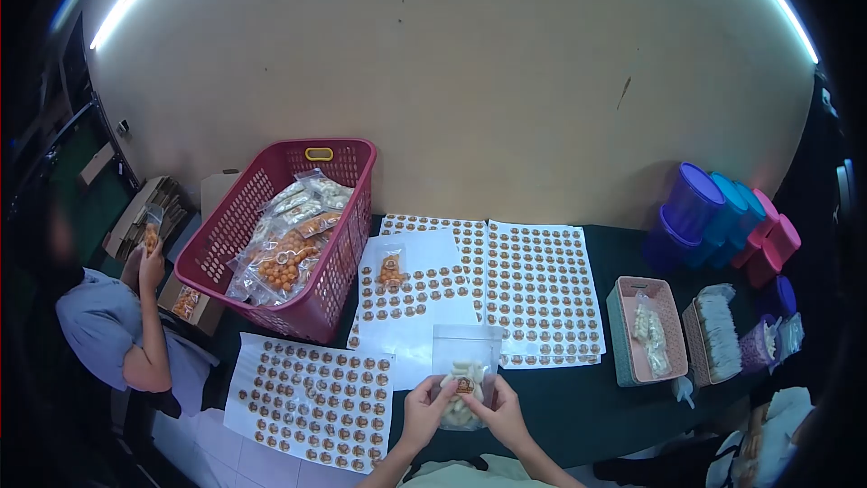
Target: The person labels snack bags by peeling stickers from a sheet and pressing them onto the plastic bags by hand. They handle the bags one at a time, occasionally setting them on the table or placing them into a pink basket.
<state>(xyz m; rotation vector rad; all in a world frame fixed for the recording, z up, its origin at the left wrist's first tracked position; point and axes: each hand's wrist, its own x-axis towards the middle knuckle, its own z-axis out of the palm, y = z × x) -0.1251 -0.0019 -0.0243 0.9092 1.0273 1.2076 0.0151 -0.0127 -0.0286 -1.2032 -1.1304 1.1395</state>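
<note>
My left hand (423, 411) and my right hand (498, 413) hold a clear plastic snack bag (464, 371) between them at the table's front edge. The bag contains pale oblong snacks and carries a round brown sticker (465, 385) on its front, under my fingertips. Just beyond lies a partly used sticker sheet (415, 294) with a small bag of orange snacks (391, 268) resting on it. Another sticker sheet (312, 400) lies to the left of my left hand.
A red basket (334, 294) filled with packed snack bags stands at left. More sticker sheets (542, 294) cover the dark table. A pink tray (646, 330), small baskets and coloured tubs (722, 213) sit at right. A seated person (117, 325) at left holds up a bag.
</note>
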